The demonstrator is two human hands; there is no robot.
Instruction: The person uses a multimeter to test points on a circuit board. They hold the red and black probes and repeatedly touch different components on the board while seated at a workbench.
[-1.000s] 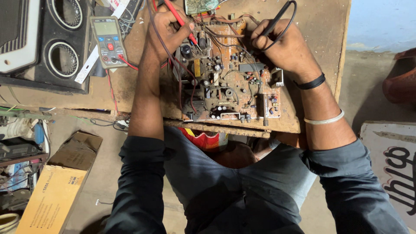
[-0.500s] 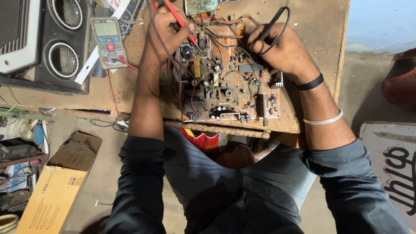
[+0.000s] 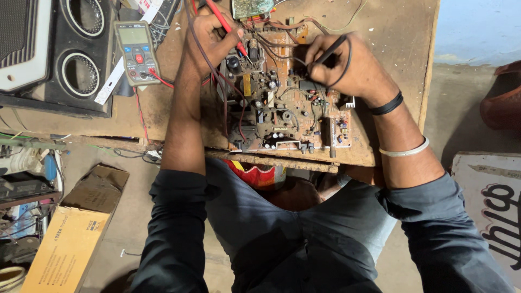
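Circuit board (image 3: 287, 108) lies flat on the wooden table (image 3: 391, 32), its near edge almost at the table's near rim; bare wood stays open at 1–2 o'clock of the board, up to the table's right edge.

Left hand (image 3: 209, 40) at 10 o'clock of the board, fingers closed round a red probe (image 3: 227, 27), tip down on the board's upper left corner. Red and dark wires trail past the wrist.

Right hand (image 3: 347, 68) at 2 o'clock, fingers pinched shut on a black probe (image 3: 328, 51), tip angled in toward the board's middle. Black band and pale bangle on that forearm.

Meter (image 3: 135, 51) sits at 9 o'clock, well apart from the board, just beside a black speaker box (image 3: 70, 59) that crowds the table's left end.

Below the rim: red tub (image 3: 259, 174) at 6 o'clock, cardboard box (image 3: 73, 233) on the floor at 8 o'clock.
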